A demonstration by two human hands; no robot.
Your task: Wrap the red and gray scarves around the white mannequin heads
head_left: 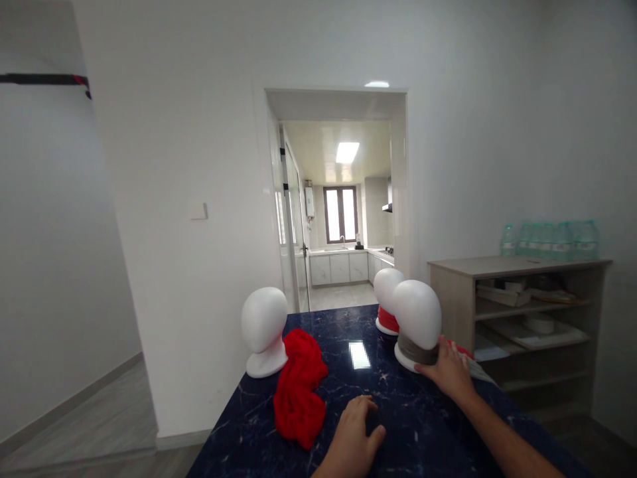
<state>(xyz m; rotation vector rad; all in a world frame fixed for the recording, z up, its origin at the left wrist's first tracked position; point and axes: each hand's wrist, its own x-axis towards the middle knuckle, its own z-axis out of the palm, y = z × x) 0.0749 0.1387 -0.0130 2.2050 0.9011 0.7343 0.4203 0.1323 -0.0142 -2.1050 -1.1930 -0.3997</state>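
Observation:
My right hand (452,373) is at the neck of the front right white mannequin head (419,312), its thumb and fingers spread against the side. A grey scarf (423,350) wraps this neck, and grey cloth (478,373) lies to the right of the hand. My left hand (354,431) hovers at the table's near side, fingers loosely curled and apart, with nothing in it. Left of it lies a bunched red scarf (301,392), beside a bare-necked mannequin head (263,322). Behind the front right head stands another mannequin head (387,287) with red cloth (387,320) round its neck.
The dark blue marbled table (343,325) reflects a ceiling light. To the right, a wooden shelf unit (450,282) carries several water bottles (557,240) on top and trays inside. A doorway beyond the table opens onto a kitchen with white cabinets (331,269).

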